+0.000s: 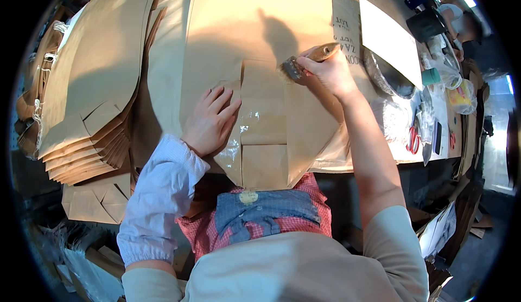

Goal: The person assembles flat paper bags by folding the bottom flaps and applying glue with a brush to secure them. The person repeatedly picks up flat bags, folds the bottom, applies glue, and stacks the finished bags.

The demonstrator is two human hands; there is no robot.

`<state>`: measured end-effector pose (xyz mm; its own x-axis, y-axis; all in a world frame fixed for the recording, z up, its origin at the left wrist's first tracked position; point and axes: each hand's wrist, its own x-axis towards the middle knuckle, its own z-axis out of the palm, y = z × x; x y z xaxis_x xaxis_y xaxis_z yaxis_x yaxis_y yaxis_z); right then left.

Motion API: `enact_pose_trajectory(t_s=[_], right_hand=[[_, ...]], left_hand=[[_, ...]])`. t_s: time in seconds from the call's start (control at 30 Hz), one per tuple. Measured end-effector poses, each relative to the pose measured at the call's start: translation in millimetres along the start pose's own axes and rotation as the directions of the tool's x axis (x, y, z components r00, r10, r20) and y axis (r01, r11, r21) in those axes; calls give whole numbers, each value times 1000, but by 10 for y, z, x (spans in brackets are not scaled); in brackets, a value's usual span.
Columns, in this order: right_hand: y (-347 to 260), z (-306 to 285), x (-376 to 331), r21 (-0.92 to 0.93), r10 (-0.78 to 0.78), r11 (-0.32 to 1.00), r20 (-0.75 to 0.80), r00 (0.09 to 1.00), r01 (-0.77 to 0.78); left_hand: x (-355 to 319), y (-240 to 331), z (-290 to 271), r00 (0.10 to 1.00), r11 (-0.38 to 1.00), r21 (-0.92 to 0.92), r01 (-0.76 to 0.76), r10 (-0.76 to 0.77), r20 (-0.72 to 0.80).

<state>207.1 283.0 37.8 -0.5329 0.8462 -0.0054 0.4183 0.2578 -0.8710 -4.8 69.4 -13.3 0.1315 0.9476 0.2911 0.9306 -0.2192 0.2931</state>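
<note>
A large brown paper bag (266,107) lies flat before me, its folded bottom end reaching over the table's near edge. Wet, shiny streaks show along the left side of its folded flaps. My right hand (331,71) is closed round the wooden handle of a paintbrush (293,69), whose bristles are at the bag's surface, right of the middle flap. My left hand (213,119) rests with fingers spread on the left part of the bag, nothing in its grasp. A pale sleeve covers my left forearm.
Stacked folded paper bags (92,134) stand at the left. To the right are a dark bowl (382,77) partly under a white sheet (391,39), red-handled scissors (413,138), a dark phone-like object (438,137) and plastic bags. A person (461,23) is at the far right.
</note>
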Motion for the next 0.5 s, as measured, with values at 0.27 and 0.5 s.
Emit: enact_pose_trajectory(t_s=[0.27, 0.5], right_hand=[[-417, 741, -352, 349, -106, 935, 105, 989, 63], [-313, 783, 3, 44, -95, 995, -11, 995, 95]], left_hand=[[-47, -13, 13, 991, 977, -178, 114, -126, -54], [-78, -43, 36, 991, 981, -163, 107, -117, -59]])
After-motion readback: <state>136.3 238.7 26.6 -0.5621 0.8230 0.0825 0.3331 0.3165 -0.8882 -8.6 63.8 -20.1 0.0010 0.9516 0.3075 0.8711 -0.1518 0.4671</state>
